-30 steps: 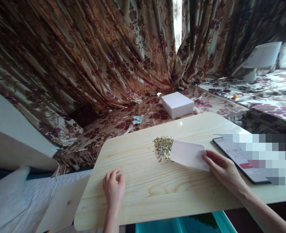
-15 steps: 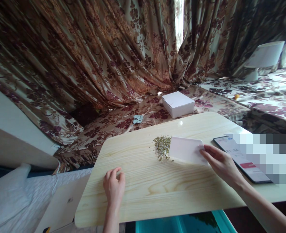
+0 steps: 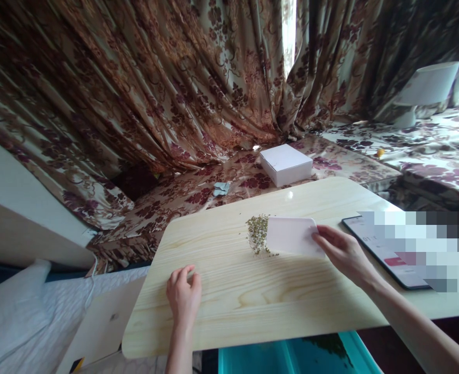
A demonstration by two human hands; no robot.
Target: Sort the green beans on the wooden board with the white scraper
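Note:
On the pale wood-grain table (image 3: 221,301) lies a loose heap of small green grains (image 3: 256,232), perhaps beans; their exact kind is too small to tell. My right hand (image 3: 340,252) pinches the right end of a flat white rectangular plastic scraper (image 3: 289,236) with rounded corners, thumb on top. The scraper's left edge meets the right side of the heap and covers part of it. My left hand (image 3: 183,290) rests on the table to the left, fingers loosely bent, thumb apart, holding nothing.
A phone (image 3: 385,254), partly pixelated, lies right of my right forearm. Below the table's front edge sits a teal bin (image 3: 253,358) with dark green stuff inside. Behind the table are a white box (image 3: 286,165), a light blue cloth (image 3: 221,188) and a lamp (image 3: 428,85).
My right hand has pushed the scraper slightly left, further over the heap's right side. The left hand stays where it was.

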